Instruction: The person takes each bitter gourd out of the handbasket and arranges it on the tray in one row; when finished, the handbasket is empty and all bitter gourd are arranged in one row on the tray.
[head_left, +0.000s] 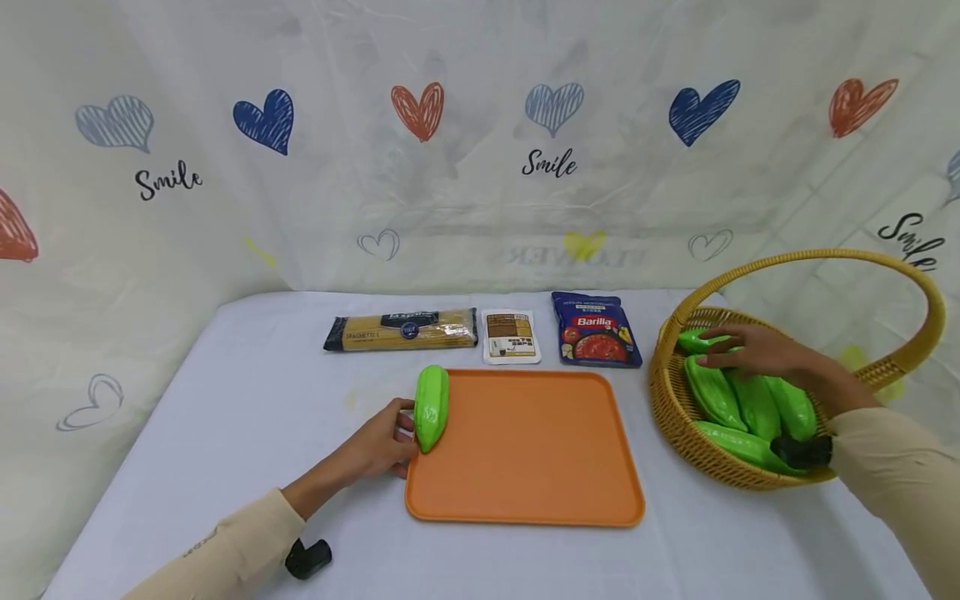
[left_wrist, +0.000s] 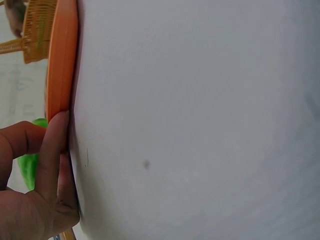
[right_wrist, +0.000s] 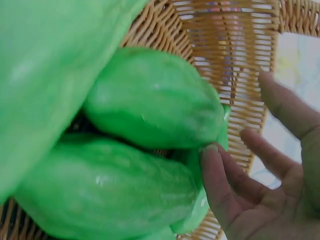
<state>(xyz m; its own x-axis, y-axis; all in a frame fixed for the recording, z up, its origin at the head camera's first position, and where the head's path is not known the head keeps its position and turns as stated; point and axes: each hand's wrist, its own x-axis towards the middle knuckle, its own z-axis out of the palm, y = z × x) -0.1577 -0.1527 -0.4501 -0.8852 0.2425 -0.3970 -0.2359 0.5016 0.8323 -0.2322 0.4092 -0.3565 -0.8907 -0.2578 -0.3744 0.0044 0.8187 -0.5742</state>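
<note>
My left hand (head_left: 395,435) grips the near end of a green chayote-like vegetable (head_left: 431,406), which lies on the left rim of an orange tray (head_left: 525,450). In the left wrist view, the fingers (left_wrist: 50,160) curl against the tray edge (left_wrist: 61,60), with the green vegetable (left_wrist: 27,167) behind them. My right hand (head_left: 738,350) reaches into a wicker basket (head_left: 670,400) and rests, fingers spread, on several more green vegetables (head_left: 750,404). The right wrist view shows that hand (right_wrist: 260,170) with straight fingers, one fingertip touching a green vegetable (right_wrist: 155,100) against the basket wall (right_wrist: 225,55).
Behind the tray lie a spaghetti pack (head_left: 401,330), a small white packet (head_left: 511,336) and a blue Barilla sauce pouch (head_left: 596,329). The basket's tall handle (head_left: 825,254) arches over my right hand. A white cloth (head_left: 247,392) covers the table, and a heart-print backdrop hangs behind.
</note>
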